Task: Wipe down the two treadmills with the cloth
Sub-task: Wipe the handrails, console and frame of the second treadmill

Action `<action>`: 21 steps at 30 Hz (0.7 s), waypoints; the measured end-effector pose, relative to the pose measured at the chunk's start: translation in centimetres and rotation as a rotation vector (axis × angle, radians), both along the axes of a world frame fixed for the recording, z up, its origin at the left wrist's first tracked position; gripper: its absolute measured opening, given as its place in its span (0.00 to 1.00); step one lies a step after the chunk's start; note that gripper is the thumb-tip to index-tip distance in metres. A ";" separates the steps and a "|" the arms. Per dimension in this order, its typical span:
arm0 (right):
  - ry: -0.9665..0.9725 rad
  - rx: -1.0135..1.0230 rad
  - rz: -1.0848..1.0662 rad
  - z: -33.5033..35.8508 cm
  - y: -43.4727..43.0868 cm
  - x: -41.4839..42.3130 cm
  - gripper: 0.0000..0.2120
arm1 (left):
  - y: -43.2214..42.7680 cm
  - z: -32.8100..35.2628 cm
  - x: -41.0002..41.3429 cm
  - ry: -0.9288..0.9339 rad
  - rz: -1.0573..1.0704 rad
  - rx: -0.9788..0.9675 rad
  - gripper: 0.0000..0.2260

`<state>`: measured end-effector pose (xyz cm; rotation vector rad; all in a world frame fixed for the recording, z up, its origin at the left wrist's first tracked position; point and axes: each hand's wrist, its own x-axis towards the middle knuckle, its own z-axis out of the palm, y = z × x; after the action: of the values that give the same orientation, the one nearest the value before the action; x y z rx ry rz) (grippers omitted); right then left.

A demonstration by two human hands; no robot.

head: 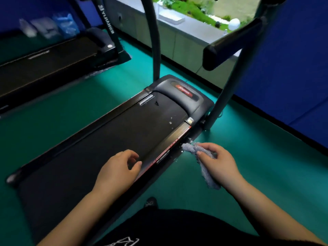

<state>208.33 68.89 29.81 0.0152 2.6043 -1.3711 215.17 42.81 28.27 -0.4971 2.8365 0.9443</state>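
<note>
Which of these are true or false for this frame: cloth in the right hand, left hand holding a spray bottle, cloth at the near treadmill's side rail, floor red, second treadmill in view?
1. The right hand holds the cloth. True.
2. The left hand holds a spray bottle. False: it is empty, with loosely curled fingers, over the belt beside the near treadmill's side rail.
3. The cloth is at the right side rail of the near treadmill. True.
4. The floor is red. False: it is green.
5. A second treadmill stands at upper left. True.
</note>
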 end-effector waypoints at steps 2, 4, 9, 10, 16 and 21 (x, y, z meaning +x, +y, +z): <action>-0.016 -0.012 0.066 -0.2 -0.6 2.1 0.12 | 0.1 -0.1 4.0 -0.022 0.080 -0.003 0.06; -0.041 -0.023 0.146 -0.1 -1.2 4.5 0.13 | 0.4 -0.3 8.3 -0.042 0.167 0.007 0.06; -0.107 -0.056 0.249 -1.0 -2.9 10.3 0.12 | 0.5 -0.6 18.7 -0.083 0.297 -0.005 0.07; -0.110 -0.069 0.264 -1.0 -3.4 11.3 0.12 | 0.2 -0.6 20.4 -0.082 0.326 -0.004 0.06; -0.092 -0.098 0.397 -0.3 -8.6 17.5 0.13 | -2.9 -0.3 29.7 -0.028 0.492 0.030 0.05; -0.071 -0.119 0.476 0.1 -15.5 24.7 0.09 | -7.3 -0.5 38.7 -0.022 0.560 0.036 0.04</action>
<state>232.99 53.37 29.87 -0.5268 2.2596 -1.3097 253.89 35.52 27.78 -1.3304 2.6936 1.0471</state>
